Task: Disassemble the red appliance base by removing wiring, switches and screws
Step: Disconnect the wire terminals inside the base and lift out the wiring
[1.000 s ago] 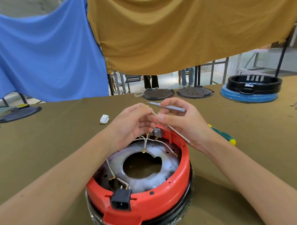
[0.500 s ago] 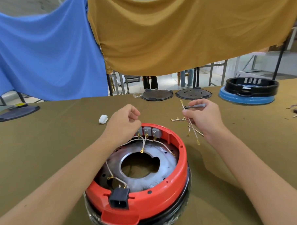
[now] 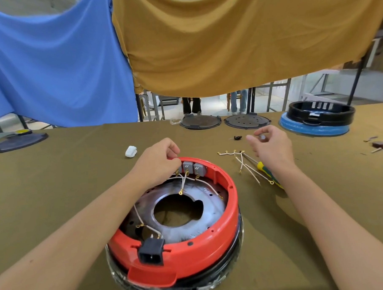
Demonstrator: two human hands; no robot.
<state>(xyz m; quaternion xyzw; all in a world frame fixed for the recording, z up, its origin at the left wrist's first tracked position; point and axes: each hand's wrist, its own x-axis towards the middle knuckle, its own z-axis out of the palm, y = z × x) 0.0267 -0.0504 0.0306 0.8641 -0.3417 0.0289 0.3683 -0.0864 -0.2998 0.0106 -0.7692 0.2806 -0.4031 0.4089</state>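
Red round plastic appliance base (image 3: 179, 250) sits at the table's (image 3: 67, 183) near edge; left hand (image 3: 158, 162) pinches at its grey switches (image 3: 192, 167), right hand (image 3: 272, 146) hovers loosely open above loose white wires (image 3: 244, 164).

Head view, looking down, close tabletop

Red base (image 3: 191, 252); perhaps grey switches (image 3: 192, 167)

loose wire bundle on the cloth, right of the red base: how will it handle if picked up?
The wire bundle is probably floppy: thin white strands splay and bend on the cloth. Likely very light. Its small ring terminals may snag the screwdriver lying under it.
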